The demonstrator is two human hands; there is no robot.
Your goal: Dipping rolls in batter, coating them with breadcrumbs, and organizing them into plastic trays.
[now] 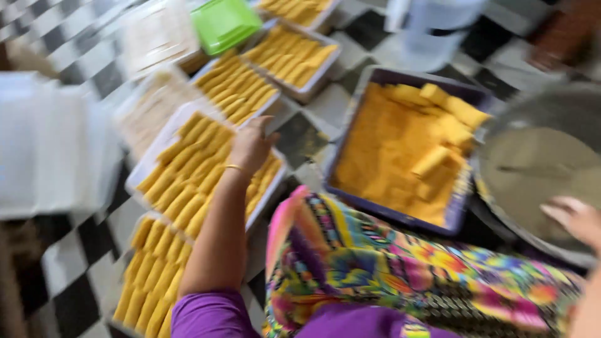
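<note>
My left hand (251,145) reaches forward and rests on the far right corner of a white tray (141,170) filled with rows of yellow rolled pieces (188,175); a thin gold bangle sits at the wrist. Whether the fingers grip a roll is blurred. My right hand (576,219) shows at the right edge, fingers apart, beside the rim of a large round metal pan (538,166) holding pale batter. Between the hands stands a purple rectangular tub (404,219) of yellow crumbs with several rolls (438,125) lying in it.
More white trays of yellow rolls (291,55) stand in a row across the black-and-white checkered floor (75,275). A green lid (224,24) lies at the top. A white container (432,28) is behind the tub. My lap is covered by colourful patterned cloth (400,269).
</note>
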